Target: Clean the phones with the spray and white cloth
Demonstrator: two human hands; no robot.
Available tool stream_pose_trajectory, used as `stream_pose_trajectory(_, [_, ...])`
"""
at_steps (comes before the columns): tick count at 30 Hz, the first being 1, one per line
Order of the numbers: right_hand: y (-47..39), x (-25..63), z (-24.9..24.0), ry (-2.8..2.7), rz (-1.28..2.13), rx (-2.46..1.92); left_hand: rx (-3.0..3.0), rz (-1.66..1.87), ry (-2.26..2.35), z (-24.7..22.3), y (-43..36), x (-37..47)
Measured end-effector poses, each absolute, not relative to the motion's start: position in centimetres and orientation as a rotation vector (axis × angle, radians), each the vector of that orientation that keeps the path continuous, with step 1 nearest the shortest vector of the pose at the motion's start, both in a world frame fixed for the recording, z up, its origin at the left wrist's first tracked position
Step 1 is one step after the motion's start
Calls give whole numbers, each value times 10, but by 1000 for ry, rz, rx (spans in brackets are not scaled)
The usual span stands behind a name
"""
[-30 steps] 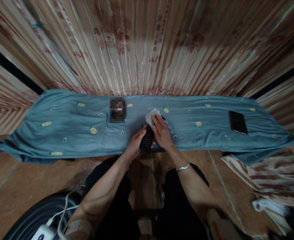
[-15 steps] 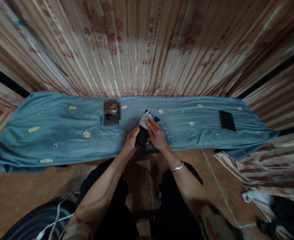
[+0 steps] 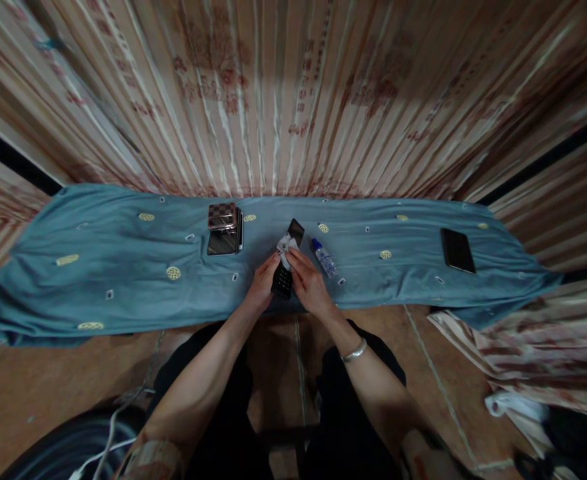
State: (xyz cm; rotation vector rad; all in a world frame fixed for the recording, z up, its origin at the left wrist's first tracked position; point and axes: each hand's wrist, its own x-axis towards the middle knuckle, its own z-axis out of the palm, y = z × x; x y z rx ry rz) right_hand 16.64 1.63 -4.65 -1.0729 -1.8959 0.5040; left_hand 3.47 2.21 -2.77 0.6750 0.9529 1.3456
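Over the near edge of the cloth-covered table, a black flip phone (image 3: 282, 283) is folded open, its keypad half toward me and its screen half pointing away. My left hand (image 3: 263, 281) grips it along the left side. With its fingers bunched, my right hand (image 3: 309, 280) presses a crumpled white cloth or tissue (image 3: 286, 245) onto the phone around the hinge, covering part of the screen and upper keys. Just right of the phone lies a small clear bottle (image 3: 327, 261) with a blue top.
A blue patterned cloth (image 3: 123, 267) covers the long table. Left of centre stand stacked devices (image 3: 223, 241) with a brown checked item (image 3: 222, 215) on top. A dark tablet-like slab (image 3: 458, 251) lies at the right. Curtains (image 3: 273, 100) hang behind; a cable (image 3: 112, 427) runs at lower left.
My right hand and the white cloth have slid down the phone from the screen toward the hinge, uncovering the screen's upper end. The bottle beside it now shows more fully.
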Motion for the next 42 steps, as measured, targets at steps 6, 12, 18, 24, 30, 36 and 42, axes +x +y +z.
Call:
stream_pose_trajectory(6, [25,167,-41,-1894,465,-1155,709,1228,988,-24,15,35])
stream_pose_trajectory(12, [32,169,-35,-1892,425,-1210,627,1096,993,-13,4,33])
stream_pose_trajectory(18, [41,174,-38,-1872,394,-1256,610,1019,959,-9,-1,31])
stream_pose_trajectory(24, [47,178,-44,-1805,379,-1293,587,1003,939,-6,-4,29])
stream_pose_trajectory(30, [47,177,-46,-1777,380,-1304,583,1037,891,-4,-3,24])
stream_pose_trajectory(36, [41,170,-43,-1819,424,-1235,529,1097,905,-5,3,21])
stream_pose_trajectory(42, [34,167,-42,-1832,455,-1188,527,1153,952,-9,5,21])
